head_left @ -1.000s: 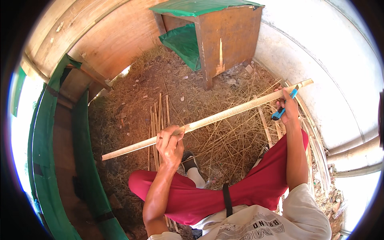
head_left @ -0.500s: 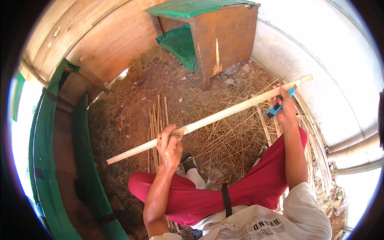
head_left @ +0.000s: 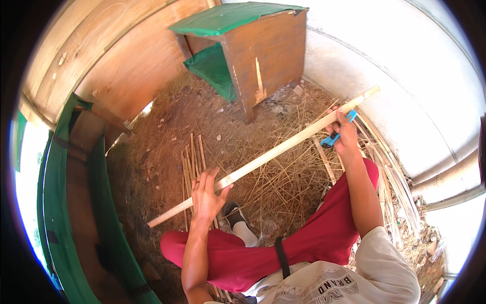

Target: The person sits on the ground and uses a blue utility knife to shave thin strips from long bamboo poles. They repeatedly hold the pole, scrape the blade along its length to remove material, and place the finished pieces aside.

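Note:
A long pale bamboo strip [head_left: 273, 152] runs diagonally from lower left to upper right across my lap. My left hand [head_left: 208, 193] is wrapped around it near its lower end. My right hand [head_left: 343, 130] grips a blue-handled knife [head_left: 338, 133] pressed against the strip near its upper end. I sit on the ground in red trousers [head_left: 304, 238], with one dark shoe [head_left: 233, 213] showing under the strip.
Thin split bamboo sticks [head_left: 192, 162] lie in a bundle on the dirt, amid scattered straw-like shavings [head_left: 283, 187]. A wooden stand with a green top [head_left: 243, 45] stands ahead. A white wall [head_left: 405, 91] is at right, a green frame [head_left: 61, 202] at left.
The strip has slid to the right and tilted steeper. My right hand with the knife moved up along it, and my left hand shifted slightly with the strip.

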{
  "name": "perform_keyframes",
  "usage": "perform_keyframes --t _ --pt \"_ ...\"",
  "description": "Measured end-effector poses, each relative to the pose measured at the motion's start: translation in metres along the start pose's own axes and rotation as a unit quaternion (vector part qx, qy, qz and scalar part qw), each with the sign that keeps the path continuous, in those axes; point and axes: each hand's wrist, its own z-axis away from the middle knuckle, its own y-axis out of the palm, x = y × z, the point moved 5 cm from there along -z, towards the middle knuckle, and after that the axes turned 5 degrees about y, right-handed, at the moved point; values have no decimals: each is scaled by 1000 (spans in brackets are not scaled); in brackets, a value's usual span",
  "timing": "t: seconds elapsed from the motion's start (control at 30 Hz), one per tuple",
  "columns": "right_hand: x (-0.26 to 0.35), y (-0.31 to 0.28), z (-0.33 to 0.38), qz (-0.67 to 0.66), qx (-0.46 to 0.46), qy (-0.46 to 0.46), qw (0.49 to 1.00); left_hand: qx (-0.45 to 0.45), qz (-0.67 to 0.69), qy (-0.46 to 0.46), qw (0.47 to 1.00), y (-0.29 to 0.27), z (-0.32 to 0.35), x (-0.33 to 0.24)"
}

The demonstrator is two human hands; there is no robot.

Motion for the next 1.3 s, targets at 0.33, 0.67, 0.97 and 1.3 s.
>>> perform_keyframes --t 0.33,0.67,0.97,1.3 --pt "2 32 -6 -20 60 27 998 141 32 -92 985 -47 -24 12" --pt "-4 24 -19 -51 27 33 998 115 -4 -53 992 -68 -36 -26" --pt "3 21 -9 19 37 40 998 266 2 -129 955 -65 2 -59" --pt "-1 2 -28 -11 -16 43 999 369 164 -202 892 -55 56 -72"
